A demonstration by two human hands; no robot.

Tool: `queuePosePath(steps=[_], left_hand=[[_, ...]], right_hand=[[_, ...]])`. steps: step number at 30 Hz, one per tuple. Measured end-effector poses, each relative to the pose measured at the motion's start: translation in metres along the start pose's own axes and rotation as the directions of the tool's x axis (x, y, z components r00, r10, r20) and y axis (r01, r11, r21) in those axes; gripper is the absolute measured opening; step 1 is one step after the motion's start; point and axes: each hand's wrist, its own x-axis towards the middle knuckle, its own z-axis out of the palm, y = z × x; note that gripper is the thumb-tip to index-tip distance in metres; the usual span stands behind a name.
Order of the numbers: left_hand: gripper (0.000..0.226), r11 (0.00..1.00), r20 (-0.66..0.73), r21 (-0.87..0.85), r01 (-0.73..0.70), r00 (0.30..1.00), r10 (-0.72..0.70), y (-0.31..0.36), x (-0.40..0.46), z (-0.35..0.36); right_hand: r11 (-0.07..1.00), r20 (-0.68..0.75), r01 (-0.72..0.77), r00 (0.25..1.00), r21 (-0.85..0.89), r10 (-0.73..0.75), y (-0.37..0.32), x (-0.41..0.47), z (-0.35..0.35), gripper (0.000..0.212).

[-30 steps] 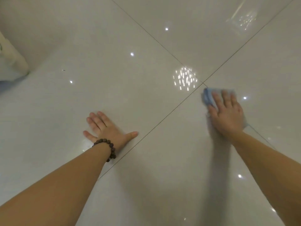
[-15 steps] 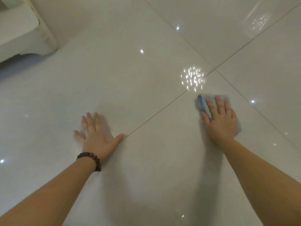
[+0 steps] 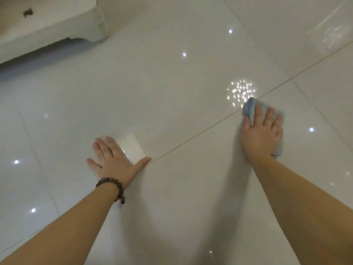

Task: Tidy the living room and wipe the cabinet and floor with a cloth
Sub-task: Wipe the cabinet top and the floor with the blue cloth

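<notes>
A: Cloth [image 3: 249, 109], the blue one: where is it sitting?

B: It is lying flat on the glossy white floor [image 3: 172, 104], right beside the dark grout line [image 3: 200, 131] that is running diagonally between the tiles. My right hand [image 3: 261, 133] is pressing down on it, palm down, fingers spread and laid flat rather than curled around it. A folded edge is poking out past my fingertips, and a bit more is showing behind my wrist on the outer side.

A: And the other hand?

B: My left hand [image 3: 114, 161] is lying open and flat on the bare tile, holding nothing, thumb stretching out so its tip is reaching the grout line. I am wearing a bracelet [image 3: 112, 186] of dark beads on that wrist. The 2 hands are resting well apart.

A: Anything else around you?

B: A pale piece of furniture [image 3: 57, 23] is standing at the far left, its foot touching the floor. Ceiling lights are reflecting off the tiles as bright dots.
</notes>
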Motion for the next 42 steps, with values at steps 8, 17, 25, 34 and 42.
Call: queuePosePath(steps=[8,17,25,34,42], left_hand=[[0.143,1.0,0.029,0.01,0.004,1.0,-0.004,-0.004,0.007,0.002],[0.143,1.0,0.122,0.023,-0.02,0.992,0.018,-0.005,0.011,-0.005],[0.141,0.997,-0.075,-0.056,-0.049,0.996,0.044,-0.038,0.049,-0.038],[0.118,0.998,-0.216,-0.017,0.063,0.974,-0.066,-0.03,0.153,-0.069],[0.118,0.999,-0.176,-0.001,0.044,0.983,-0.044,-0.033,0.159,-0.072]], right_hand=[[0.283,0.135,0.959,0.283,-0.018,-0.95,-0.082,-0.119,0.038,0.055],[0.943,-0.02,0.329,0.944,0.04,-0.328,-0.171,-0.108,0.045,0.059],[0.826,0.089,0.561,0.827,-0.057,-0.555,-0.158,0.01,0.032,0.057],[0.223,0.165,0.972,0.233,-0.075,-0.958,-0.236,-0.012,0.065,0.054],[0.765,0.089,0.64,0.768,-0.064,-0.635,-0.315,0.033,0.064,0.058]])
